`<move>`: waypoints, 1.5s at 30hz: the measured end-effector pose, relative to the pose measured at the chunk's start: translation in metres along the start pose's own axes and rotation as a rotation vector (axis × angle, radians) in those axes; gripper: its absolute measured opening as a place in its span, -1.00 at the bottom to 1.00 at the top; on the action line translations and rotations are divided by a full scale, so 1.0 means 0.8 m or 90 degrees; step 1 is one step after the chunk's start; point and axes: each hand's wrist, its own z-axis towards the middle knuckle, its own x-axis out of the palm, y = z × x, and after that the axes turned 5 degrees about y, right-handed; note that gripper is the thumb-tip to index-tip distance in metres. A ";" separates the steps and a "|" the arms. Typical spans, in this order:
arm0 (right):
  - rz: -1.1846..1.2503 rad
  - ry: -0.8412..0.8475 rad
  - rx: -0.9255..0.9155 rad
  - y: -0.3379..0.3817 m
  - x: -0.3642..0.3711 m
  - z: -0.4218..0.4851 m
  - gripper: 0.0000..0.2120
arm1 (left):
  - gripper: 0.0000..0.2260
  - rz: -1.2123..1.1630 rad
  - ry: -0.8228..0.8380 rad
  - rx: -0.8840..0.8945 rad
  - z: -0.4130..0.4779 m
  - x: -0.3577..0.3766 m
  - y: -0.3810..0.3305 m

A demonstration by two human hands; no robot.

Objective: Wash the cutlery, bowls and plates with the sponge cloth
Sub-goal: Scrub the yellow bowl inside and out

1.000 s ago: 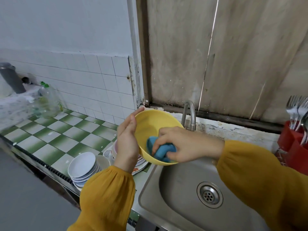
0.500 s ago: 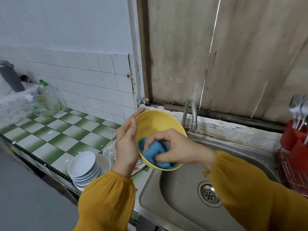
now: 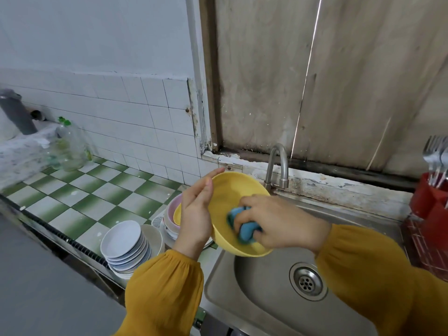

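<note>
Gripping the blue sponge cloth [image 3: 244,230] inside the tilted yellow bowl [image 3: 230,195], the right hand [image 3: 278,224] curls its fingers [image 3: 249,204] round it; the left hand [image 3: 196,214], fingers straight, props the rim.

Blue sponge cloth [image 3: 243,229] inside tilted yellow bowl [image 3: 232,192]
</note>
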 end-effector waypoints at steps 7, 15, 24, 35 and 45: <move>0.616 -0.242 0.049 0.020 0.015 0.025 -0.63 | -0.77 -0.042 -0.050 0.012 -0.022 0.028 0.014; 0.394 0.038 0.001 0.023 0.009 0.009 -0.66 | -0.73 -0.026 -0.093 -0.007 -0.021 0.002 0.016; 0.394 -0.216 0.061 0.035 0.023 0.027 -0.66 | -0.74 -0.001 -0.078 -0.014 -0.011 0.008 0.009; 0.322 -0.259 0.128 0.019 0.039 0.023 -0.62 | -0.73 0.009 -0.052 -0.040 -0.022 0.020 0.026; 0.441 -0.264 0.102 -0.009 0.018 0.018 -0.65 | -0.71 -0.041 -0.049 -0.069 -0.012 0.020 0.023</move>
